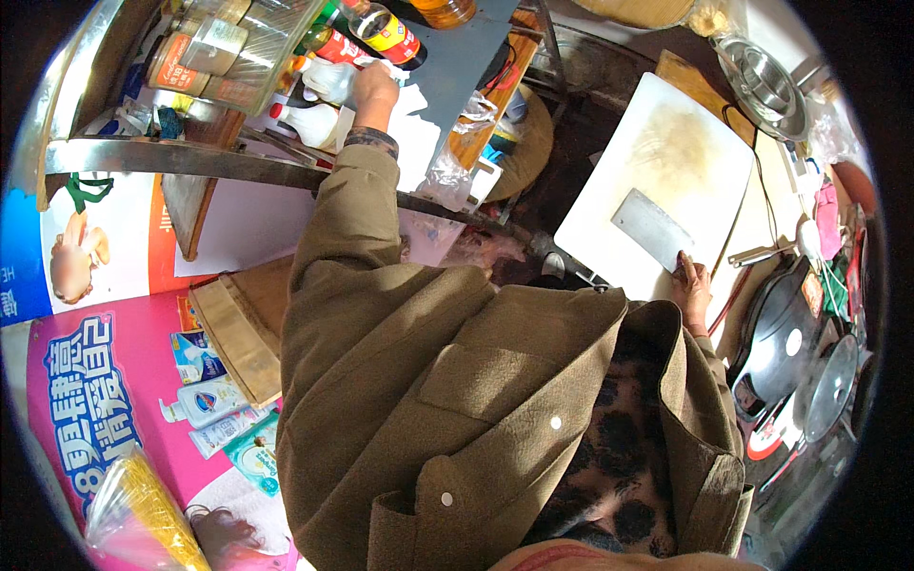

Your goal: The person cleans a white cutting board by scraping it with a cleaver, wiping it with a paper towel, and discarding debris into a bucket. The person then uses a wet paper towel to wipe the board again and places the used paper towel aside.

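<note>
Right hand (pixel 692 285) gripping cleaver (pixel 653 228) handle, blade lying flat on white cutting board (pixel 685 133). Left hand (pixel 374 88) reaching far left of board, closing on white squeeze bottle (pixel 328 81). Advice: keep blade flat while looking away.

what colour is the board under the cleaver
White, with a brownish stain mid-board, under the cleaver; head view.

Left arm stretched far forward, left hand (pixel 375 86) raised; right hand (pixel 692 285) low, fingers curled, arm bent.
</note>
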`<state>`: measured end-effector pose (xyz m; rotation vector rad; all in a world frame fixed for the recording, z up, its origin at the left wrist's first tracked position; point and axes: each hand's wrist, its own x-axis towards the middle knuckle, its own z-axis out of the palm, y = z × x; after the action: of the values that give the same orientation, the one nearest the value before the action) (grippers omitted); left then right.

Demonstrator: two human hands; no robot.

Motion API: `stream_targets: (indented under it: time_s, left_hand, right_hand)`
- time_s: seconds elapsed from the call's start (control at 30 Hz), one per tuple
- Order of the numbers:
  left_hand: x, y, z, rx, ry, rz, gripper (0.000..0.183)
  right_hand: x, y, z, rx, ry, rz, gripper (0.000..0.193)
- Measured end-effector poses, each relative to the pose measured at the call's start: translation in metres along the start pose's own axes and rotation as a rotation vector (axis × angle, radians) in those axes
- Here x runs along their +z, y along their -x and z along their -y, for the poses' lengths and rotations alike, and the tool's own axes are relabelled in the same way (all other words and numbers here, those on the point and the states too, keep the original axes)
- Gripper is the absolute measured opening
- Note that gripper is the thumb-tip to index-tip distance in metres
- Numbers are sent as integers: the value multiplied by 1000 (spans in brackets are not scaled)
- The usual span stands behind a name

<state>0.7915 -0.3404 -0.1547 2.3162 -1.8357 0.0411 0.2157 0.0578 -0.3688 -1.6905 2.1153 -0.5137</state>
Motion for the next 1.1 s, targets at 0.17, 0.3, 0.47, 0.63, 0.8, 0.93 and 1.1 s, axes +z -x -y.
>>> stream_targets:
  time_s: [0.17, 0.3, 0.47, 0.63, 0.8, 0.93, 1.1]
  left_hand:
    - [62, -47, 19, -133, 113, 294, 36]
    - [53, -73, 24, 136, -199, 340, 28]
    - [-11, 32, -19, -172, 1383, -297, 18]
    - [-42, 152, -101, 162, 1510, 148, 22]
    - [-43, 249, -170, 487, 1355, 800, 47]
    - [-49, 252, -157, 345, 1380, 807, 49]
    - [-38, 244, -125, 163, 1419, 784, 20]
  right_hand:
    - [2, -1, -3, -31, 29, -23, 63]
    - [0, 0, -4, -3, -15, 2, 61]
    - [-25, -13, 24, -24, 66, 4, 53]
    - [-58, -61, 128, 11, -639, 179, 52]
    - [-67, -91, 235, 52, -1907, 817, 61]
    - [-58, -100, 256, 48, -1902, 723, 34]
    - [-43, -105, 241, 156, -1933, 431, 9]
